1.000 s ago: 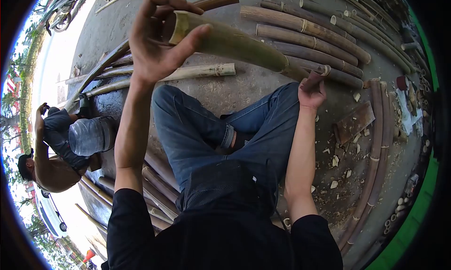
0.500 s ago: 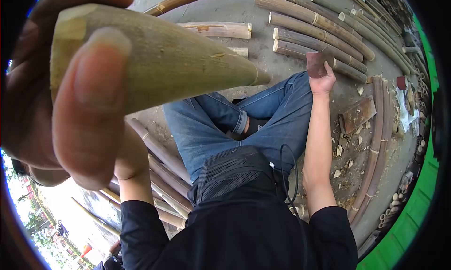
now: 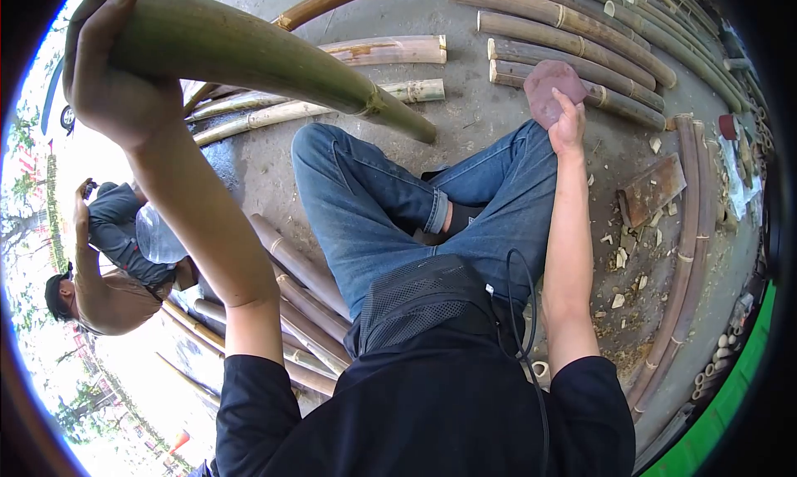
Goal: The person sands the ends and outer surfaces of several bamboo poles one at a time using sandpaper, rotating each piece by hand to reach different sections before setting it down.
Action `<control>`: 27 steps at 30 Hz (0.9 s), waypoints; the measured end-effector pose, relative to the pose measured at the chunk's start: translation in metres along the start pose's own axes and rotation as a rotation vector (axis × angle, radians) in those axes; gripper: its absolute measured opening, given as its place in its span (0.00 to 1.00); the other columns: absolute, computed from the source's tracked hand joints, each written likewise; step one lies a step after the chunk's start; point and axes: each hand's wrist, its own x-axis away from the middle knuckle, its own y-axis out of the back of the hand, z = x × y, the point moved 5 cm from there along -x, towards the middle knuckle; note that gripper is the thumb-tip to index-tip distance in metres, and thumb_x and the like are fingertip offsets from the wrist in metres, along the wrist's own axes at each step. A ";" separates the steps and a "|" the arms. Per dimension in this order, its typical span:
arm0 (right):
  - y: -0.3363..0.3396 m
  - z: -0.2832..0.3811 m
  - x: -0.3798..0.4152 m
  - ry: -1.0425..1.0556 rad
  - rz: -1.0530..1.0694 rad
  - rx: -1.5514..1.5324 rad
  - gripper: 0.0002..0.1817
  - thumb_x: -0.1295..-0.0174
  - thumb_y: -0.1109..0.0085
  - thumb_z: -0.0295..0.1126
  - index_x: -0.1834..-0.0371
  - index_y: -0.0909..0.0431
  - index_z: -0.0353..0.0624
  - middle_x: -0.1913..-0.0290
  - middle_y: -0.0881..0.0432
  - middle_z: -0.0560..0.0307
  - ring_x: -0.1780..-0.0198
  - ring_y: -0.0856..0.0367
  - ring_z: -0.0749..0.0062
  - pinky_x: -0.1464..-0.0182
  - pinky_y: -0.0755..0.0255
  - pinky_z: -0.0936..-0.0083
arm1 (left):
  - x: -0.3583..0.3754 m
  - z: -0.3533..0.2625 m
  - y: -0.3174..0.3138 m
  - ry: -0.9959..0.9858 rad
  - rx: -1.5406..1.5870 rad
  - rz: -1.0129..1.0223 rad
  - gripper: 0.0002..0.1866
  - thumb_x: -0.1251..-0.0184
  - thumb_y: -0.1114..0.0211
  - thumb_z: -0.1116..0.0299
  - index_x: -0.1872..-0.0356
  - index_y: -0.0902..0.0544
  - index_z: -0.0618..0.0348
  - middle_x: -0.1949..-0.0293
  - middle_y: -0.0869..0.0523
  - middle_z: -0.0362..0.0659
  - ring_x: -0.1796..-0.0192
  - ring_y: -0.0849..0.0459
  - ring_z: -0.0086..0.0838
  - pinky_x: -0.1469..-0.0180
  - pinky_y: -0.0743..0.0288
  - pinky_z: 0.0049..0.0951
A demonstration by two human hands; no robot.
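A thick green bamboo pole [image 3: 257, 53] slants from the upper left down to the floor just beyond my knees. Its upper end is in my left hand [image 3: 116, 78], with the fingers wrapped round it and partly hidden behind it. My right hand [image 3: 568, 127], above my right knee, pinches a reddish-brown sheet [image 3: 552, 91] that looks like sandpaper, its thumb lying on the face. The sheet is apart from the pole and faces up, in front of the cut bamboo lengths on the floor.
Cut bamboo poles [image 3: 573, 24] lie at the upper right, with more [image 3: 303, 303] beside my left thigh. Two curved poles [image 3: 687, 253] run down the right, near a rusty metal piece [image 3: 652, 190] and wood chips. Another person [image 3: 124, 236] is at the left.
The bamboo's upper end has moved up and away from the camera with my left hand. The sheet in my right hand has turned flat to view. The other person has come into view.
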 end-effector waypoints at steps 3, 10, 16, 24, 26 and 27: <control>-0.027 -0.011 0.010 -0.087 0.039 0.099 0.21 0.27 0.40 0.33 0.34 0.23 0.36 0.39 0.17 0.54 0.39 0.19 0.69 0.34 0.28 0.70 | -0.009 0.009 -0.016 -0.131 -0.143 -0.023 0.16 0.31 0.42 0.72 0.56 0.12 0.76 0.50 0.12 0.62 0.55 0.08 0.57 0.47 0.13 0.49; -0.186 -0.068 0.102 -0.031 0.550 0.271 0.29 0.17 0.57 0.45 0.26 0.30 0.32 0.28 0.24 0.42 0.24 0.29 0.57 0.21 0.40 0.70 | -0.024 0.004 -0.073 0.043 -0.044 -0.075 0.16 0.42 0.36 0.73 0.59 0.12 0.79 0.58 0.11 0.60 0.60 0.08 0.53 0.50 0.12 0.43; -0.311 0.048 0.149 0.576 0.528 0.326 0.37 0.19 0.67 0.61 0.19 0.38 0.45 0.33 0.25 0.38 0.31 0.28 0.43 0.26 0.41 0.54 | -0.018 0.000 -0.086 0.153 -0.080 -0.332 0.16 0.47 0.32 0.76 0.59 0.12 0.80 0.63 0.10 0.61 0.65 0.08 0.49 0.56 0.12 0.38; -0.288 -0.016 0.136 0.602 0.540 0.388 0.35 0.16 0.70 0.57 0.18 0.39 0.46 0.23 0.34 0.45 0.26 0.34 0.48 0.23 0.45 0.55 | -0.021 0.008 -0.074 0.116 -0.129 -0.369 0.15 0.48 0.31 0.78 0.60 0.12 0.79 0.65 0.10 0.60 0.67 0.08 0.47 0.58 0.12 0.36; -0.265 -0.054 0.140 0.609 0.486 0.476 0.34 0.16 0.70 0.56 0.18 0.39 0.45 0.22 0.35 0.45 0.26 0.34 0.48 0.23 0.45 0.55 | -0.023 0.015 -0.070 0.117 -0.082 -0.407 0.13 0.48 0.31 0.79 0.61 0.12 0.78 0.65 0.10 0.59 0.67 0.08 0.45 0.59 0.12 0.34; -0.264 -0.052 0.143 0.575 0.446 0.555 0.34 0.16 0.70 0.55 0.17 0.41 0.44 0.21 0.37 0.45 0.26 0.34 0.47 0.24 0.45 0.54 | -0.024 0.018 -0.070 0.117 -0.080 -0.409 0.12 0.47 0.31 0.80 0.61 0.12 0.78 0.66 0.10 0.58 0.67 0.08 0.45 0.60 0.12 0.33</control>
